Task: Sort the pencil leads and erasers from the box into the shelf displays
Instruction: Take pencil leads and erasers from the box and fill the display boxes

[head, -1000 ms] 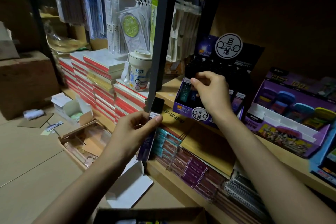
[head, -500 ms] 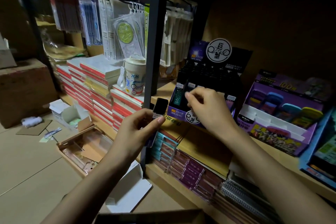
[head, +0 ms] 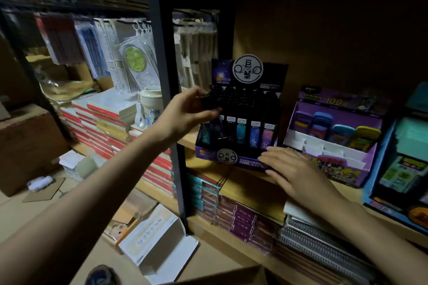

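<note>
A dark purple pencil-lead display [head: 240, 159] stands on the wooden shelf [head: 252, 174], filled with rows of black-capped lead tubes. My left hand [head: 185, 113] pinches a black lead tube [head: 214, 120] by its cap at the display's front left corner, the tube tilted into the front row. My right hand [head: 294, 173] lies flat with straight fingers against the display's front right edge. To the right stands a purple eraser display [head: 333, 148] with coloured erasers in its upper row. The edge of the cardboard box [head: 222, 275] shows at the bottom.
A black shelf post [head: 165, 104] rises just left of the lead display. Stacked notebooks [head: 245, 215] fill the shelf below. A blue display [head: 403, 169] stands at the far right. Red-edged book stacks [head: 102, 122], a white cup [head: 150, 106] and open white cartons [head: 157, 240] lie left.
My left hand has carried the lead tube up and right to the display's front row. My right hand has dropped from the tubes to the display's front right edge and flattened.
</note>
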The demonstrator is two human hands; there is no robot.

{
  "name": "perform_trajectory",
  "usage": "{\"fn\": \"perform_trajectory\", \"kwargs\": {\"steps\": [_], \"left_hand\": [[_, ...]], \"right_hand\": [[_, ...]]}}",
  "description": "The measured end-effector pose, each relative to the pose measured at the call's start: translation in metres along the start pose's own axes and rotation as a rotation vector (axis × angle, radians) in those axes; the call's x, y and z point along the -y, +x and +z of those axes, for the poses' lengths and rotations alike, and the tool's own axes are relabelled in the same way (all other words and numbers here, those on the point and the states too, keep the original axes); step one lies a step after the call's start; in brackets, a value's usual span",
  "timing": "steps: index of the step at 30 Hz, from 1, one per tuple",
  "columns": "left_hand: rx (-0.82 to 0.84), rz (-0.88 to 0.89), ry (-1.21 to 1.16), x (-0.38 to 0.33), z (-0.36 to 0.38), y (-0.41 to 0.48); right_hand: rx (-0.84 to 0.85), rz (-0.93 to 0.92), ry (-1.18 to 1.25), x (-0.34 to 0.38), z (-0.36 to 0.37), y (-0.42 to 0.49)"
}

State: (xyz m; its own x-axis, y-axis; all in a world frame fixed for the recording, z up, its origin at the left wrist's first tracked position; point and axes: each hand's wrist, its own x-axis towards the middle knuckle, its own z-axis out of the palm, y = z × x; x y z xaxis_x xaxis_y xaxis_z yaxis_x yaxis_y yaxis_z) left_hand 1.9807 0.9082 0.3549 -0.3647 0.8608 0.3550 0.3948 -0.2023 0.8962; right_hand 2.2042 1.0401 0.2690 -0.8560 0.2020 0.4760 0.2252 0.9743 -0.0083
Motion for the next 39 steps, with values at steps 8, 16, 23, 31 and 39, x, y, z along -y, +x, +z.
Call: {"fn": "perform_trajectory", "kwargs": {"steps": [8,16,23,31,39], "left_hand": [[0.100,0.010,0.090,0.023,0.001,0.012],[0.212,0.084,0.410,0.019,-0.008,0.020],[-0.025,0.467,0.966,0.026,0.001,0.011],[-0.153,0.492,1.178,0.039,0.008,0.009],[-0.077,0.428,0.907,0.019,0.012,-0.038]], "right_hand": [[-0.003,-0.056,0.066,-0.010,0.002,-0.001],[-0.013,-0.062,0.033,-0.010,0.002,-0.001],[-0.053,-0.060,0.011,-0.008,0.006,-0.001],[-0.034,-0.047,0.043,-0.010,0.007,-0.002],[0.010,0.066,0.262,0.009,-0.013,-0.010]]}}
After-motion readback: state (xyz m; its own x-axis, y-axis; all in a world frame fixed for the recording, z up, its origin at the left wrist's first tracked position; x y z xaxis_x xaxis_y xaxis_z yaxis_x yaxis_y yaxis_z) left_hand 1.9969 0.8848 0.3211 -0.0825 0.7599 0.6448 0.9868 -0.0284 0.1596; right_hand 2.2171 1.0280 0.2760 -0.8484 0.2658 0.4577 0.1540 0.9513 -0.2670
